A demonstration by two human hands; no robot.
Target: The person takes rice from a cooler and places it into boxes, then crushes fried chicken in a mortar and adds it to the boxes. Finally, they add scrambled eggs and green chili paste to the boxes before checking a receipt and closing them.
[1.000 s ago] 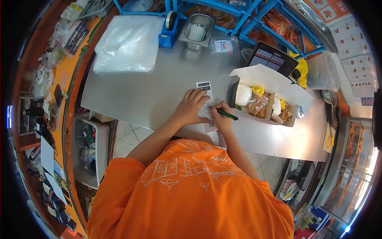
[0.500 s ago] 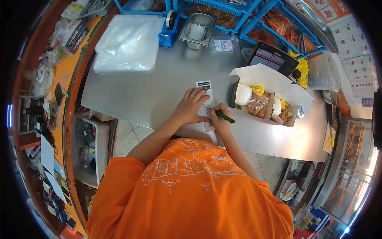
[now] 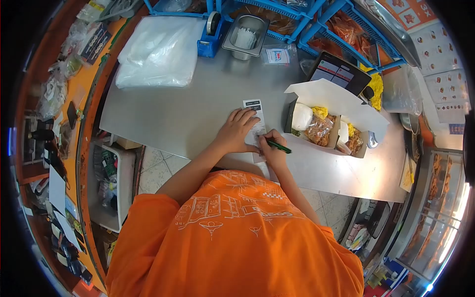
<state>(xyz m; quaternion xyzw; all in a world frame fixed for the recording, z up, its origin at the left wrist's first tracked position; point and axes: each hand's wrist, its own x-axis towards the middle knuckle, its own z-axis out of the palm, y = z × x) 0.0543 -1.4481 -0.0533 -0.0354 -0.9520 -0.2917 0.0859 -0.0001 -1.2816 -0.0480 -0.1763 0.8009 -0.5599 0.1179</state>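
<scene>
A narrow printed receipt (image 3: 257, 129) lies on the metal table (image 3: 163, 111) in front of me. My left hand (image 3: 237, 131) rests flat on its left side with the fingers spread, covering part of the print. At the receipt's lower right, my right hand (image 3: 273, 150) grips a green pen (image 3: 279, 145), its writing tip hidden by the fingers. To the right of that hand stand two open cardboard food boxes (image 3: 324, 146), side by side, holding rice, yellow egg and brown fried pieces, with a clear packet on top.
A stack of clear plastic bags (image 3: 156, 52) lies at the back left, beside a blue tape dispenser (image 3: 210, 37) and a metal container (image 3: 245, 37). A tablet (image 3: 339, 73) leans behind the boxes. Blue baskets (image 3: 346, 29) line the back; an orange shelf (image 3: 81, 106) stands left.
Both hands stay almost in place on the receipt. The pen and right hand have shifted only very slightly; the whole view has tilted a little.
</scene>
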